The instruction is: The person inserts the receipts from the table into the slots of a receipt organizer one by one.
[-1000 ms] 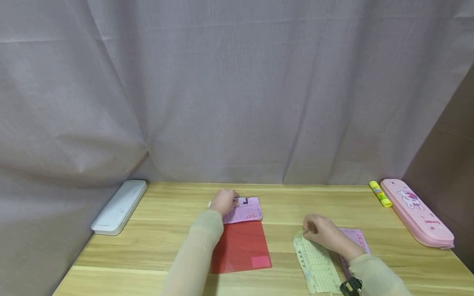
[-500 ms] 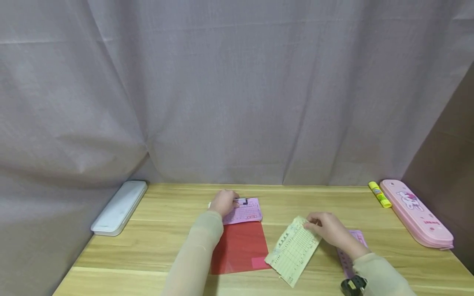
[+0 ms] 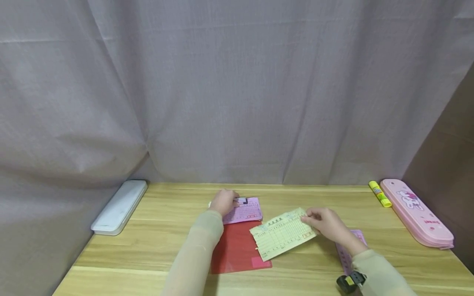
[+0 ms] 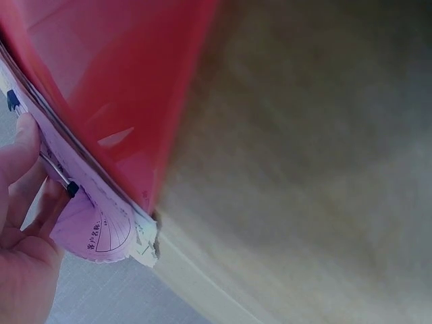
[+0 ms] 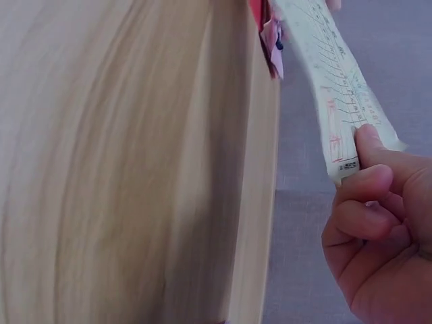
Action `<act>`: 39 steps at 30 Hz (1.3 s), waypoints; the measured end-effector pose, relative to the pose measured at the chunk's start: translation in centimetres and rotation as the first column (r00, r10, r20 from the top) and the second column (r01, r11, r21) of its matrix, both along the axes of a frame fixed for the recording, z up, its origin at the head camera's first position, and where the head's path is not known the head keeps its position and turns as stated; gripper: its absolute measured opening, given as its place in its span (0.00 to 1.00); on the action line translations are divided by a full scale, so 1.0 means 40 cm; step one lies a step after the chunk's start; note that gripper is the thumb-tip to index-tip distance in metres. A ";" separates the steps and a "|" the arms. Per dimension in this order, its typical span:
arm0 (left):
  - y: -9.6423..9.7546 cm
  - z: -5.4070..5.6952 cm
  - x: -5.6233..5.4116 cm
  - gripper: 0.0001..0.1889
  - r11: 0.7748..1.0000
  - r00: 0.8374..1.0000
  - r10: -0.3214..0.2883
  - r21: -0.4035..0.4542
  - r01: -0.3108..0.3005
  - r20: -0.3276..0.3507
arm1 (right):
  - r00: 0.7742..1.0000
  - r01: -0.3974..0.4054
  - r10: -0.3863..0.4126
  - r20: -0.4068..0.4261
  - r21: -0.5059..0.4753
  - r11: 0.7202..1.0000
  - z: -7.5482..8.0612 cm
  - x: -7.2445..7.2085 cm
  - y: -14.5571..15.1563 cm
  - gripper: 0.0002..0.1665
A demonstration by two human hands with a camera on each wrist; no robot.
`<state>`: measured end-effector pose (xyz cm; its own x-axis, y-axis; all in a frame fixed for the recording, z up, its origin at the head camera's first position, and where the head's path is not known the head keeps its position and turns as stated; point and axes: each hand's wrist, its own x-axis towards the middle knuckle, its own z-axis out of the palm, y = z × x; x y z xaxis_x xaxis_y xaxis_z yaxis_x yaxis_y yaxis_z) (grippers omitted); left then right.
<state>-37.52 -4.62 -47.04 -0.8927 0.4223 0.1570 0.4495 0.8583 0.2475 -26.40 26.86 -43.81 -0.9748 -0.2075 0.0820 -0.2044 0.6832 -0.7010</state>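
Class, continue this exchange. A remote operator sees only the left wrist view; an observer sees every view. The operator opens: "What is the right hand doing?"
Observer: The right hand pinches a yellow slip by one end.
Operator: I can see the red folder. Is that slip anywhere near it?
Observer: In the head view, the slip's far end overlaps the folder's edge; I can't tell whether they touch.
Operator: Any other paper, away from both of those?
Observer: Yes, a separate pink slip lies on the table, partly hidden by the right wrist.
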 end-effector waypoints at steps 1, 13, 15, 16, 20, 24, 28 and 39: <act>0.000 0.001 0.000 0.11 1.000 1.000 -0.002 0.000 0.002 -0.005 | 1.000 0.000 0.000 0.006 -0.010 1.000 0.001 -0.002 -0.004 0.11; -0.002 0.004 -0.001 0.11 1.000 1.000 0.005 0.000 -0.005 -0.007 | 0.993 0.033 -0.012 0.116 -0.177 0.984 -0.001 -0.038 -0.089 0.12; -0.002 0.004 -0.001 0.11 1.000 1.000 0.005 0.004 -0.005 -0.006 | 0.989 0.054 -0.024 0.149 -0.200 0.978 -0.006 -0.044 -0.103 0.12; -0.002 0.005 -0.001 0.10 1.000 1.000 0.004 0.007 -0.004 -0.004 | 0.986 0.068 -0.032 0.166 -0.210 0.975 -0.008 -0.048 -0.109 0.12; -0.001 0.005 -0.003 0.10 1.000 1.000 0.002 0.005 -0.002 0.006 | 0.975 0.097 -0.040 0.219 -0.258 0.961 -0.016 -0.058 -0.133 0.12; 0.001 0.004 -0.006 0.12 1.000 0.999 0.012 -0.009 -0.012 0.033 | 0.968 0.107 -0.035 0.248 -0.284 0.953 -0.022 -0.066 -0.152 0.12; 0.002 0.003 -0.007 0.13 1.000 0.998 0.017 -0.008 -0.017 0.054 | 0.965 0.123 -0.051 0.258 -0.272 0.954 -0.027 -0.069 -0.167 0.10; -0.003 0.004 -0.009 0.13 1.000 0.999 0.000 -0.014 0.001 0.045 | 0.948 0.188 -0.130 0.291 -0.185 0.965 -0.037 -0.095 -0.200 0.10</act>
<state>-37.90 -4.73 -46.88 -0.8986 0.4248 0.1104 0.4387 0.8616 0.2554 -30.21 18.87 -45.31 -0.9843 -0.0550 -0.1679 0.1147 0.5242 -0.8439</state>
